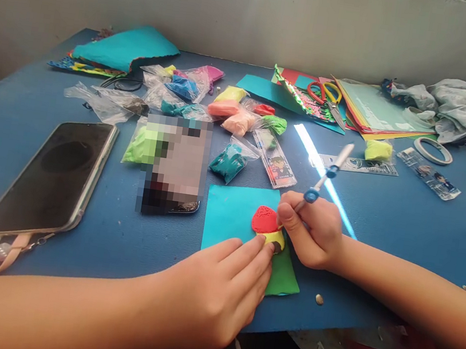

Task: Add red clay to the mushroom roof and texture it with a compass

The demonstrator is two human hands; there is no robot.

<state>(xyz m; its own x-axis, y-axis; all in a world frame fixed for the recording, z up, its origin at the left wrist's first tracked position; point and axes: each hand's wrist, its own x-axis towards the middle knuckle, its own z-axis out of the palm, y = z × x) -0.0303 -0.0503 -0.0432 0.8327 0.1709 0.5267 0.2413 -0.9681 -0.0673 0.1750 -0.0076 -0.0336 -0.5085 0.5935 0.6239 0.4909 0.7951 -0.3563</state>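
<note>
In the head view, a small blue and green sheet [232, 212] lies near the table's front edge. On it is a flat clay figure with a red top [264, 220], part of it stippled, and a yellow band [276, 237] with a dark patch below. My left hand [225, 289] rests over the sheet, fingers stretched out, the tips touching the yellow clay. A slim white clay tool [343, 156] with blue rings is gripped in my right hand [314, 229]. Its lower tip is hidden behind my fingers at the figure's right edge.
Several bags of coloured clay [230, 160] spread across the middle. A phone [53, 172] lies at left, a blurred dark object [175, 172] beside it. Scissors [330, 98], paper sheets [384, 112], a tape roll [433, 150], a ruler [359, 166] and crumpled cloth [458, 111] sit toward the back right.
</note>
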